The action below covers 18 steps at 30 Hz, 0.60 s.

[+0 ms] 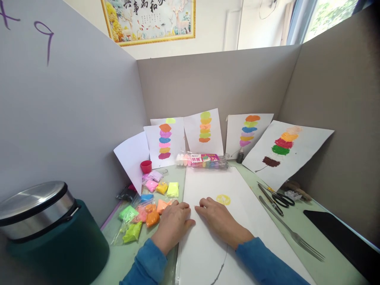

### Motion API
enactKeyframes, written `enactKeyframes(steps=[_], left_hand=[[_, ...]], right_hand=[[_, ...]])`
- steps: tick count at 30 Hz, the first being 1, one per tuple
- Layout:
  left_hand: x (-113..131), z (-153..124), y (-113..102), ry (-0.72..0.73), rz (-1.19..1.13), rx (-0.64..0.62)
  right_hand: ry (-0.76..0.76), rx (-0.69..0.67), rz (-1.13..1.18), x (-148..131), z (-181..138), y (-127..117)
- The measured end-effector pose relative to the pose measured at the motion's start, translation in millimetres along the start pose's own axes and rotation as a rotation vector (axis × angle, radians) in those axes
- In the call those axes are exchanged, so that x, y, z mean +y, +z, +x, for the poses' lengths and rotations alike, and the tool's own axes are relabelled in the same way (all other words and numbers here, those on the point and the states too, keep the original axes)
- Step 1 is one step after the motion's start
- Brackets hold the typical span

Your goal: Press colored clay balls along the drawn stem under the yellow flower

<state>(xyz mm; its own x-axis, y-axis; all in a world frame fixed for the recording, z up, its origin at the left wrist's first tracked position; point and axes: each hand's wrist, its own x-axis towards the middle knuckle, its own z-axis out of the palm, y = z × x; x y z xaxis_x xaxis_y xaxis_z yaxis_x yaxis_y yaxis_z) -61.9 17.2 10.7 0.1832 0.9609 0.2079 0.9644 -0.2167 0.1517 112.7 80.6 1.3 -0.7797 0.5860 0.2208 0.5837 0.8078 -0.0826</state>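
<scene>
A long white sheet of paper (204, 253) lies in front of me, with a flat yellow round patch (223, 199) and a dark curved line on it. My left hand (175, 222) rests palm down at the sheet's left edge, thumb apart from loosely bent fingers. Across a small gap, my right hand (222, 220) lies on the paper, its bent fingers pointing left below the yellow patch. Nothing shows in either hand. Close to my left fingers are small packets of coloured clay, including an orange packet (152, 219) and a lime green packet (132, 232).
A large dark green container (59, 245) stands at the left. Scissors (282, 198), a fork (299, 239) and a black flat object (341, 241) lie at the right. Marker pens in a plastic pack (204, 160) and painted sheets (218, 138) line the back partition (213, 83).
</scene>
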Motion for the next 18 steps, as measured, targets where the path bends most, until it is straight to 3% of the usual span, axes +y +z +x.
enactKeyframes(steps=[13, 18], left_hand=[[0.9, 0.8, -3.4, -0.012, -0.006, -0.032], [1.4, 1.5, -2.8, -0.022, -0.010, -0.036]], right_hand=[[0.014, -0.014, 0.066, 1.8, -1.8, -1.3], [0.067, 0.058, 0.184, 7.1, -0.3, 7.2]])
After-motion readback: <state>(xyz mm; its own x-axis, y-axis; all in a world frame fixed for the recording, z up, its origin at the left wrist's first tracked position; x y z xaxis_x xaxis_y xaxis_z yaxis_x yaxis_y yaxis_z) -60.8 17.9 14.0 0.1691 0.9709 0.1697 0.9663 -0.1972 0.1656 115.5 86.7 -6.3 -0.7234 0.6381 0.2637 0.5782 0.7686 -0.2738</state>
